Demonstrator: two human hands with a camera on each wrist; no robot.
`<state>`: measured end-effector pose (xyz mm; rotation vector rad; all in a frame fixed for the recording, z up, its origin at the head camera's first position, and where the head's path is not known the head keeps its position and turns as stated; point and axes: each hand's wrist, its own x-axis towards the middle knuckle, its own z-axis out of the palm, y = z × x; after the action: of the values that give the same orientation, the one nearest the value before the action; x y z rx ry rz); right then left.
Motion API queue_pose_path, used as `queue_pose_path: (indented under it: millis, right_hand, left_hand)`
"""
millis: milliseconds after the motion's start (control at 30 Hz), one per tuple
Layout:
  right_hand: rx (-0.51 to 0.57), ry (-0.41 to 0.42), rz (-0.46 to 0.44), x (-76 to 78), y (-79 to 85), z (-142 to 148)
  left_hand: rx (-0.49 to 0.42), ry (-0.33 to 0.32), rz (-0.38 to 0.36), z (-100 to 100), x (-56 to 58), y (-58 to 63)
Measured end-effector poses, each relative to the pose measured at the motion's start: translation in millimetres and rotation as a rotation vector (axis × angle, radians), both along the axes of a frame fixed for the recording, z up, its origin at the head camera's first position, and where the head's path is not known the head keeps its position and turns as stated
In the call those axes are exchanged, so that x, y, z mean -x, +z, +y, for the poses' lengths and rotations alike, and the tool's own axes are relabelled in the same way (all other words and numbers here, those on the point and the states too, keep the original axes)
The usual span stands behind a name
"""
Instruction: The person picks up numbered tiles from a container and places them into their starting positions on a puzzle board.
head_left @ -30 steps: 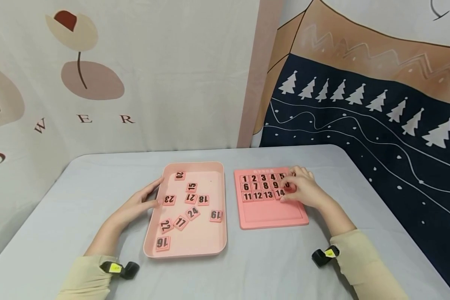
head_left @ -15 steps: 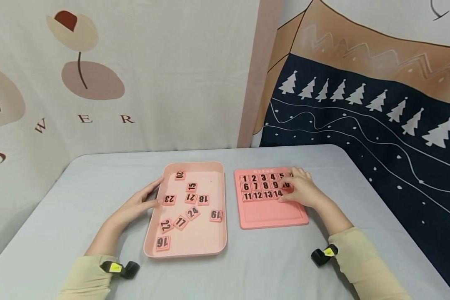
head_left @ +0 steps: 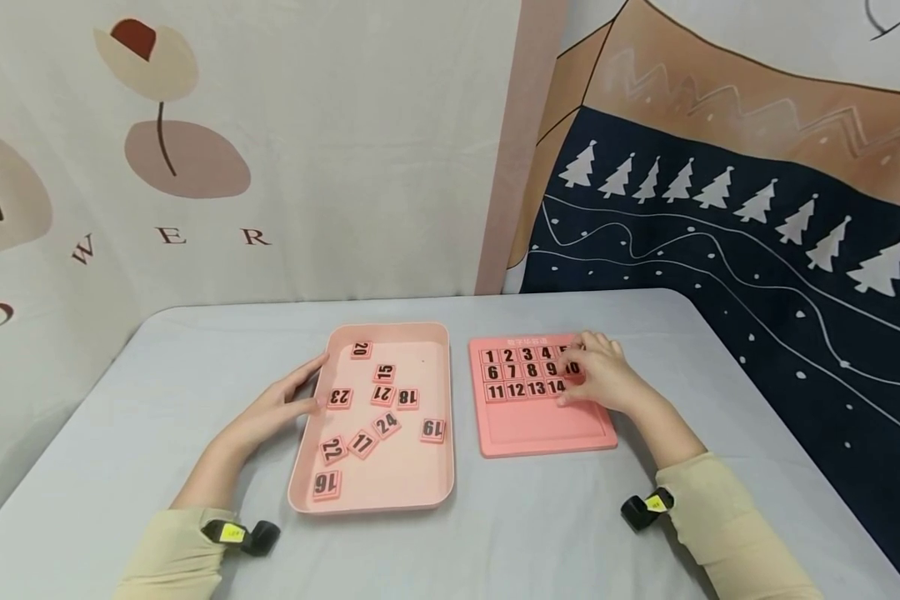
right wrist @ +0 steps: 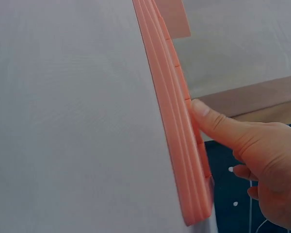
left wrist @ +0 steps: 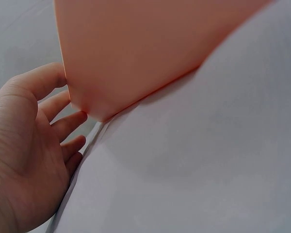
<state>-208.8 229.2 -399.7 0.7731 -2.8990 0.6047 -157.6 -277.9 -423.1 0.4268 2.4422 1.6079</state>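
My left hand [head_left: 273, 410] rests with loosely extended fingers against the left side of a pale pink tray [head_left: 412, 492]; the left wrist view shows the fingertips at the tray's wall [left wrist: 136, 48]. Number tiles lie scattered in the tray, among them 24 [head_left: 386, 425] and 16 [head_left: 326, 484]. To the right, a pink number puzzle board [head_left: 540, 429] has rows of tiles from 1 upward. My right hand [head_left: 607, 379] spreads over its right side, thumb and index finger around tile 14 [head_left: 555, 387]. In the right wrist view, the thumb [right wrist: 201, 109] touches the tiles' edge. The hand partly hides tile 5.
Both tray and board lie on a table covered by a pale cloth [head_left: 495, 533]. Behind stand a light curtain with flower prints [head_left: 360, 167] and a dark one with white trees [head_left: 720, 242]. Black cameras are strapped at both wrists.
Tile 14, slightly tilted a second ago, now sits straight beside 13. My right hand has shifted slightly left. My left hand stays at the tray.
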Motion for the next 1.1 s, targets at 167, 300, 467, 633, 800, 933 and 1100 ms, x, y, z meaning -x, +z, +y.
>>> queue_pose_path:
  millis: [167, 300, 467, 633, 800, 933, 1100]
  right_hand:
    - [0.041, 0.028, 0.038, -5.3, 9.8, -11.0]
    - [0.072, 0.061, 0.047, -12.0, 18.6, -27.6]
    - [0.106, 0.109, 0.072, -18.6, 24.9, -50.0]
    - [0.140, 0.157, 0.091, -26.3, 31.9, -72.0]
    - [0.152, 0.200, 0.085, -31.9, 33.9, -91.5]
    - [0.148, 0.246, 0.092, -35.2, 32.7, -105.8]
    - [0.131, 0.296, 0.105, -39.4, 31.8, -123.5]
  left_hand:
    - [0.011, 0.004, 0.006, -0.1, -0.4, 0.8]
    - [0.010, 0.004, 0.003, -0.2, -0.6, 0.8]
    - [0.008, -0.001, 0.007, -0.6, -0.1, -0.3]
    - [0.007, -0.008, 0.016, -0.6, 0.4, -0.2]
    - [0.006, -0.011, 0.022, 0.2, 0.5, 0.4]
    - [0.008, -0.007, 0.020, 0.4, 0.6, 0.2]
    - [0.012, 0.001, 0.011, 1.2, -0.1, 1.2]
